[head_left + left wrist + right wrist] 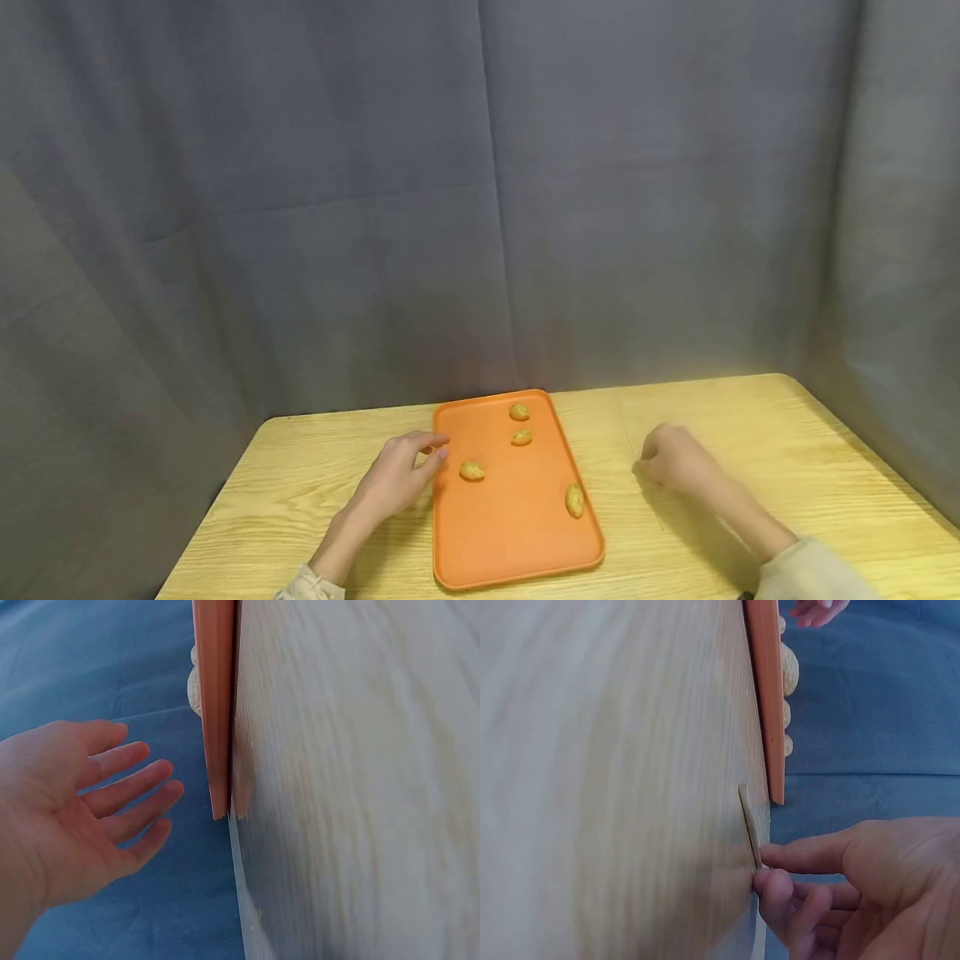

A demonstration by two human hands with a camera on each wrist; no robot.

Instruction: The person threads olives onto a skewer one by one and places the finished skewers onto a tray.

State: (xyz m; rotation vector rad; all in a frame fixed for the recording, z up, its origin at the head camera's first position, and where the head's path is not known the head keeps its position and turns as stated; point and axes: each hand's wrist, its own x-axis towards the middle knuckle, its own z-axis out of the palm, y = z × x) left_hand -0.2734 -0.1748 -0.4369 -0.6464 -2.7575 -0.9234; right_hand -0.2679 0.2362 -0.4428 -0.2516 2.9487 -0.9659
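My right hand [678, 464] pinches a thin stick [748, 823] between finger and thumb. The stick is right of the orange tray [517, 537], low by the desk [757, 442]. It is long and straight: one end points to the desk's back edge, leaning a bit left. I can't tell if it touches the wood. My left hand [401, 475] has its fingers spread by the tray's left edge. Four nuts [574, 501] sit on the tray.
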